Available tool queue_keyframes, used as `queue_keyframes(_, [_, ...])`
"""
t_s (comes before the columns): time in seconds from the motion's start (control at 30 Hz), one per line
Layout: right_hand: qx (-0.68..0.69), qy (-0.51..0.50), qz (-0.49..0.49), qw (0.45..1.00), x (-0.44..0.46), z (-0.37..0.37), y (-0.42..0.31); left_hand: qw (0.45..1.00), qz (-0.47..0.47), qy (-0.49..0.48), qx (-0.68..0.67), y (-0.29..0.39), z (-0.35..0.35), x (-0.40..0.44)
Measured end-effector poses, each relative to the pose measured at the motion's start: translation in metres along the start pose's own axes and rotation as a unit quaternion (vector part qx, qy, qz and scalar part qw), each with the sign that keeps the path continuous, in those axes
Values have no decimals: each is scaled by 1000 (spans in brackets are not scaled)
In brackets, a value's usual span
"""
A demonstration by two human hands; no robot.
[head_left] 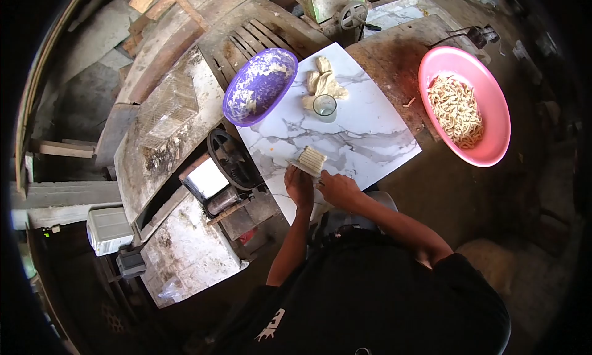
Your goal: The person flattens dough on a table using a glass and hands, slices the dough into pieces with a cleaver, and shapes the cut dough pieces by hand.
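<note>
On the marble-patterned board (382,133), a small ridged slab of dough (312,158) lies in front of my hands, marked in parallel strips. A thin pale blade, which looks like a knife (303,167), runs along the slab's near edge. My right hand (338,189) is closed around the blade's right end, where the handle is mostly hidden. At its left end my left hand (300,186) is closed, with the fingertips partly hidden. Farther back, several dough pieces (327,83) lie beside a clear drinking glass (325,108).
A dough-smeared purple basin (261,86) overlaps the board's left corner. To the right stands a pink basin (493,108) holding many dough strips (455,111). A hand-cranked machine (354,16) is at the back. A black bin-like container (231,157) sits left of the board.
</note>
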State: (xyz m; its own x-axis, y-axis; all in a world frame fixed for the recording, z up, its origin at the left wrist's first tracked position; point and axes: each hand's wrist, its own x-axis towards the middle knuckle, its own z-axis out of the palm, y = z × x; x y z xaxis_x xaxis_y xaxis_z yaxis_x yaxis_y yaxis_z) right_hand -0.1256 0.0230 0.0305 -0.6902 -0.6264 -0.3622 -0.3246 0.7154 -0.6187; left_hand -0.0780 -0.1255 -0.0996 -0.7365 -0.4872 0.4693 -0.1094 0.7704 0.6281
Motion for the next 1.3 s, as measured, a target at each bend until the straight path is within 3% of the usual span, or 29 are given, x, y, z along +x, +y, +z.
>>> queue_keyframes(0.2, [11,-5,20,1000,-4,4,10,1000,-3,-5,6,3,-3,-3])
queue_keyframes(0.37, [3,-72,106,992,-53,-15,23,1000,-19,-6,-6,11,-9,0])
queue_keyframes(0.63, [6,-59,91,994,-92,-33,24,999,-29,36,0,10,-8,-3])
queue_keyframes(0.87, [-2,9,5,1000,-13,8,0,1000,-13,18,8,4,-8,-4])
queue_keyframes(1.1, [-2,16,1,1000,-5,13,2,999,11,-10,29,-4,-8,-8])
queue_keyframes(1.17, [-26,-42,61,997,-25,0,3,1000,6,0,30,-2,-8,-7])
queue_keyframes(1.3, [-12,-53,80,995,-67,-6,28,999,-32,10,-5,7,-12,-3])
